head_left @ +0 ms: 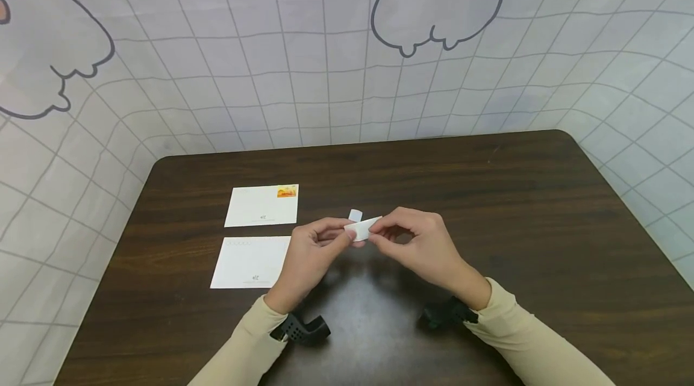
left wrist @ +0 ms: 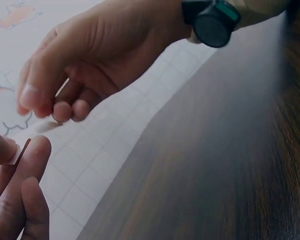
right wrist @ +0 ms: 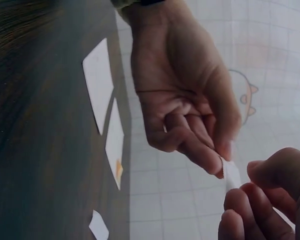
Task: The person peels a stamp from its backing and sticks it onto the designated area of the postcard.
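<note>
A small white paper piece spans the fingertips of both hands above the table. One edge looks toothed like a postage stamp in the left wrist view; its printed face is hidden. My left hand pinches its left end between thumb and fingers. At the other end, my right hand pinches the corner with thumb and index finger. Behind the fingers lies another small white paper scrap. Left of the hands are two white postcards: the upper postcard bears an orange-yellow stamp, the lower postcard is partly covered by my left hand.
The dark wooden table has rounded far corners. A white gridded curtain with cartoon animal drawings hangs round its back and sides. Each wrist wears a black camera on a strap.
</note>
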Tool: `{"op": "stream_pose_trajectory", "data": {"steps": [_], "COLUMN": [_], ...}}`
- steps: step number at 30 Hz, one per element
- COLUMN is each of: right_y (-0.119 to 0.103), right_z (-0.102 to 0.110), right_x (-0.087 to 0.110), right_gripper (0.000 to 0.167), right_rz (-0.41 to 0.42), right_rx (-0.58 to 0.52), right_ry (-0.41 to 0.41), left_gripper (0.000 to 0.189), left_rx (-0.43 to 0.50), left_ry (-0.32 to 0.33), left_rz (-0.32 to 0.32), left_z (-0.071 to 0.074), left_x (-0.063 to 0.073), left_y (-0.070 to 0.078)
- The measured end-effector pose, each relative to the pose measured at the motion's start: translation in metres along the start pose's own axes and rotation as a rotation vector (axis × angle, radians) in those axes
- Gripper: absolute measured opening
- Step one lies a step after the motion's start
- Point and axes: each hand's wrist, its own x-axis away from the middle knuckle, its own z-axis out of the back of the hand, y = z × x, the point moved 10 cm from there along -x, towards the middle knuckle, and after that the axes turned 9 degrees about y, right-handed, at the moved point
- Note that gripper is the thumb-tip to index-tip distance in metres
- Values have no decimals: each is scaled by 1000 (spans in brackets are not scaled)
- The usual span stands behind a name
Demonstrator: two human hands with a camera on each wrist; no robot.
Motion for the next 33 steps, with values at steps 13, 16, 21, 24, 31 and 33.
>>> {"op": "stream_pose_trajectory", "data": {"steps": [13,16,21,24,31,33], "right_y": [-4,-2,-1,-1,-1,-2], "right_z": [-7,-8,-9,-9,-13,-14], "right_x": [3,4,4,4,6,7], "right_gripper": [16,14,11,7,9,10], "right_rz": [121,115,91,86,94,111], "right_rx": [125,139,178,202,255,267], "right_ry": [42,44,31,18,13,20], "left_gripper": [22,20,17,16,13,12], "left_rx": [-14,-24,-55,-54,-49,-62], "left_ry": [5,21,50,59,96,108], "left_rz": [22,14,-5,0,5,0], "left_z": [-6,-6,-6,-7,-7,-7], "left_x": [3,3,3,4,5,6], "left_y": [-2,-1,0,-1,-1,-1]}}
